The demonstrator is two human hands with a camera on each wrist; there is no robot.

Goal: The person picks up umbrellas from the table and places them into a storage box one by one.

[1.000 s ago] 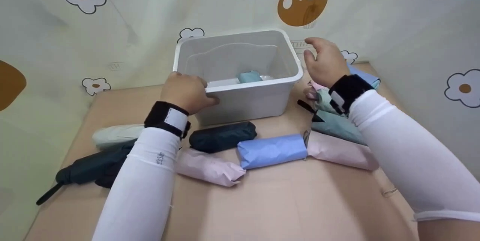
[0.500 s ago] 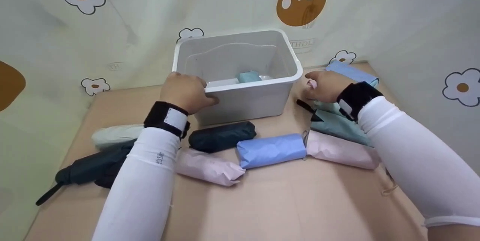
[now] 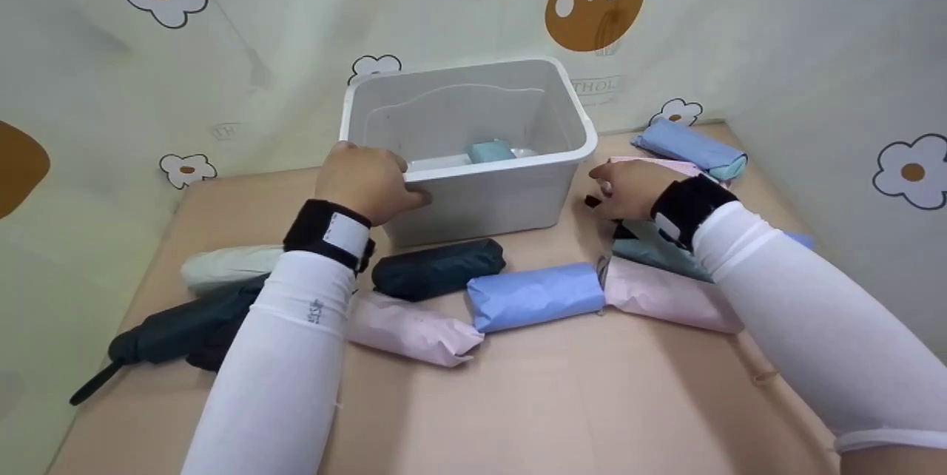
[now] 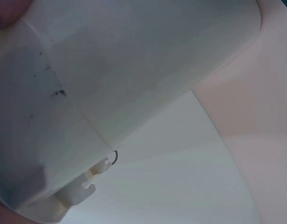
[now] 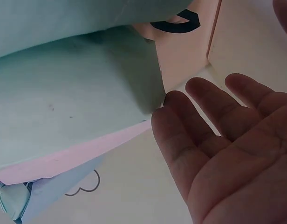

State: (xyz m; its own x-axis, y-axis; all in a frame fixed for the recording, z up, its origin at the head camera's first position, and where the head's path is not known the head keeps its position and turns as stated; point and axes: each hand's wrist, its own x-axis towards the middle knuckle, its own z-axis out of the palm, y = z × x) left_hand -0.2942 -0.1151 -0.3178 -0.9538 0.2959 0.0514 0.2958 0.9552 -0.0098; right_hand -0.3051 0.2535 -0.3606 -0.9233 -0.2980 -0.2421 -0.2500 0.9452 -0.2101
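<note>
My left hand [image 3: 370, 183] grips the front left corner of a white plastic bin [image 3: 488, 197], fingers over its rim. A small teal bundle [image 3: 490, 152] lies on the bin's floor. To the bin's right, my right hand [image 3: 636, 186] is over a row of folded umbrellas. In the right wrist view its fingers [image 5: 176, 140] are extended, fingertips right at the end of a mint umbrella [image 5: 73, 98]. A teal umbrella [image 3: 655, 257] with a black strap lies on the near side of it. Beyond it are a pink umbrella [image 5: 78, 149] and a blue one [image 3: 688, 146].
Along the bin's front lie a dark umbrella [image 3: 440, 268], a blue umbrella [image 3: 536, 297] and a pink umbrella [image 3: 414, 331]. Another pink one [image 3: 673, 294] is under the right forearm. Left of the left forearm are a pale umbrella [image 3: 229, 268] and a dark strapped umbrella [image 3: 185, 323]. A patterned curtain [image 3: 281, 53] hangs behind.
My right hand has come down from beside the bin's right rim to the umbrellas, then shifted slightly nearer, uncovering the pink umbrella behind it. The left hand stays on the rim.
</note>
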